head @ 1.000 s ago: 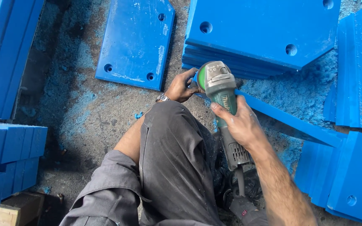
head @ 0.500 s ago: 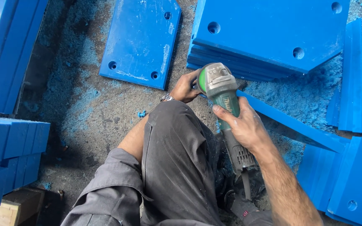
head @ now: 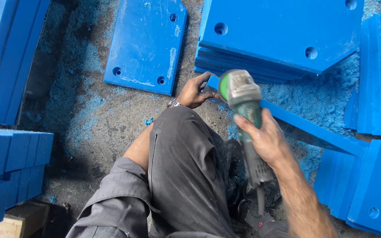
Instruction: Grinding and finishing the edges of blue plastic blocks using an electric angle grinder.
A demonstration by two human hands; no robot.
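Observation:
My right hand (head: pixel 264 137) grips the body of a green and grey angle grinder (head: pixel 242 99), whose head sits over the near end of a blue plastic plate standing on edge (head: pixel 314 128). My left hand (head: pixel 195 91) rests on that plate's end, just left of the grinder head, fingers curled on it. A watch shows at the left wrist. My bent knee in grey trousers (head: pixel 186 167) lies below both hands. The grinder's disc is hidden behind its guard.
A single blue plate with corner holes (head: pixel 148 44) lies flat on the floor at upper middle. A stack of blue plates (head: pixel 283 31) sits upper right, more plates (head: pixel 375 185) at right, and upright stacks (head: pixel 9 154) at left. Blue shavings cover the concrete floor.
The view has shifted slightly; the grinder head has tipped and moved a little right along the plate's edge. Both hands keep their holds.

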